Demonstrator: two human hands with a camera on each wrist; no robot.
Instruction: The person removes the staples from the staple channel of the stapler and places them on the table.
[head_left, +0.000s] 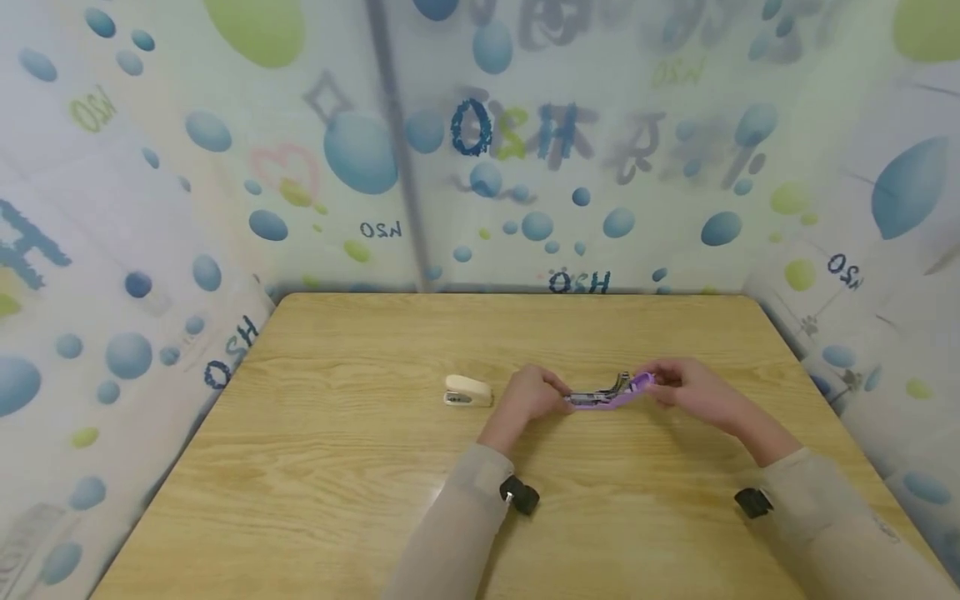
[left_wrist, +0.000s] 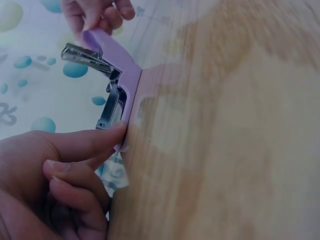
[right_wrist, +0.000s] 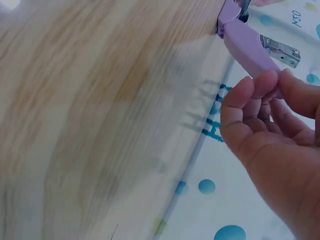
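A purple stapler (head_left: 613,402) is spread wide at its hinge above the wooden table, its metal inner parts facing up. My left hand (head_left: 531,392) pinches one end; in the left wrist view a fingertip (left_wrist: 118,128) presses beside the metal rail, with the other fingers curled below. At the opposite end, the raised purple cover is pinched by my right hand (head_left: 696,393). A metal arm (left_wrist: 86,57) sticks up from the hinge, apart from the cover. From the right wrist view, the smooth outside of the cover (right_wrist: 248,49) shows above the fingertips.
A small cream stapler (head_left: 468,389) lies on the table (head_left: 337,467) just left of my left hand. Patterned curtains (head_left: 525,225) stand behind the table's far edge and along both sides. Black wrist cameras sit on both sleeves.
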